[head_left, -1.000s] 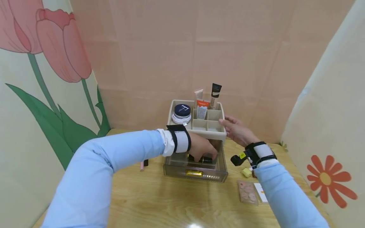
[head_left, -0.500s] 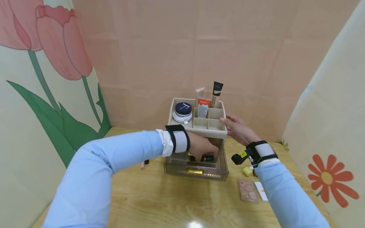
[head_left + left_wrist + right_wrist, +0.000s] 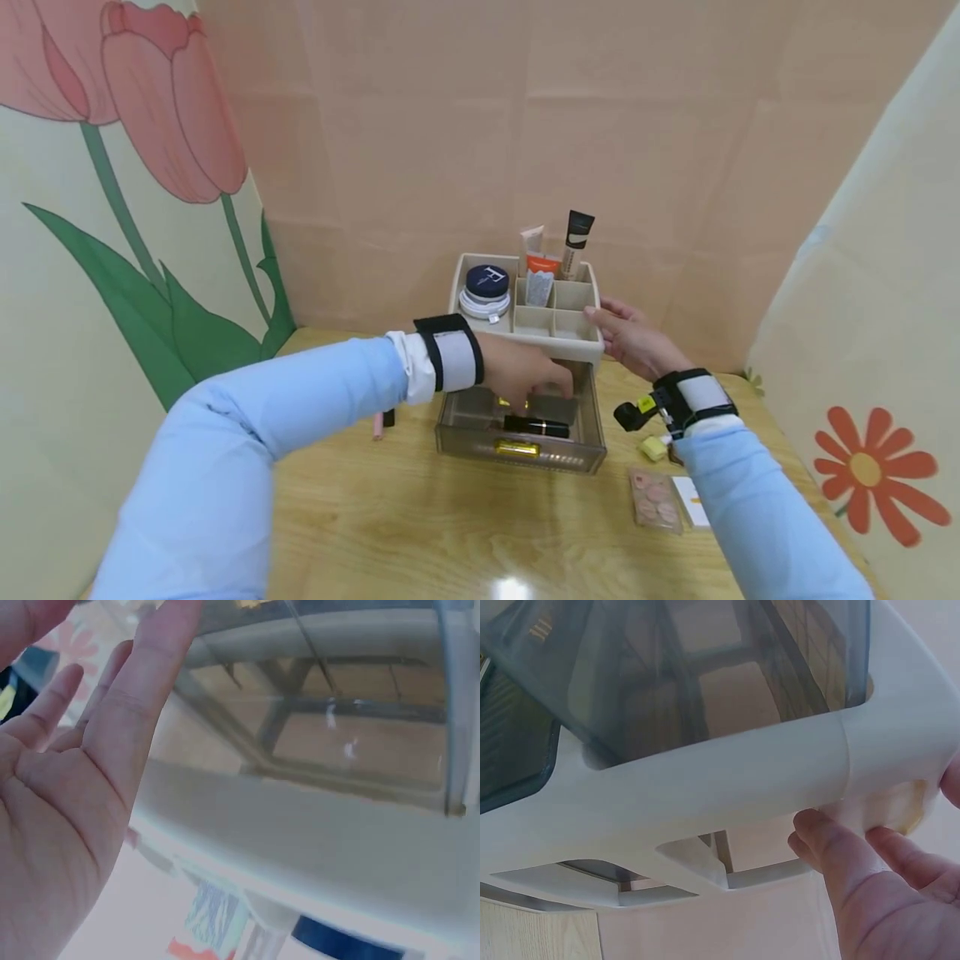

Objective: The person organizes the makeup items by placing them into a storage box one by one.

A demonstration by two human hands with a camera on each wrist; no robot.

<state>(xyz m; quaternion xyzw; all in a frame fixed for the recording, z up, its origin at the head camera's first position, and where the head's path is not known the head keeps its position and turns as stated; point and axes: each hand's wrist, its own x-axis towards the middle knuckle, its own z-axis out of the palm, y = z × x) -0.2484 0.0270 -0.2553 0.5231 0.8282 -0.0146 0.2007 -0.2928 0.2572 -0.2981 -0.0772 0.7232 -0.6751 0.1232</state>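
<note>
A cream makeup organizer [image 3: 525,333] stands at the back of the table, its smoky clear drawer [image 3: 517,462] pulled out. In the drawer lies a black tube with a thin gold band, like a lipstick [image 3: 536,427], beside another gold-trimmed item partly hidden. Over the drawer, my left hand [image 3: 521,371] hangs with loose fingers, just above the lipstick and apart from it; the left wrist view shows the palm [image 3: 60,817] holding nothing. My right hand [image 3: 637,342] holds the organizer's right side, thumb at the upper rim; its fingers [image 3: 855,862] touch the side wall.
The organizer's top holds a dark-blue-lidded compact [image 3: 487,282] on a white one, plus several tubes [image 3: 540,287]. Right of the drawer lie an eyeshadow palette [image 3: 655,500], a white card-like item [image 3: 692,502] and a yellow piece [image 3: 652,449]. A pink-and-black stick [image 3: 378,427] lies left.
My left hand has let go of the black lipstick, which now lies in the drawer, and has risen slightly up and left. The right hand keeps its hold on the organizer.
</note>
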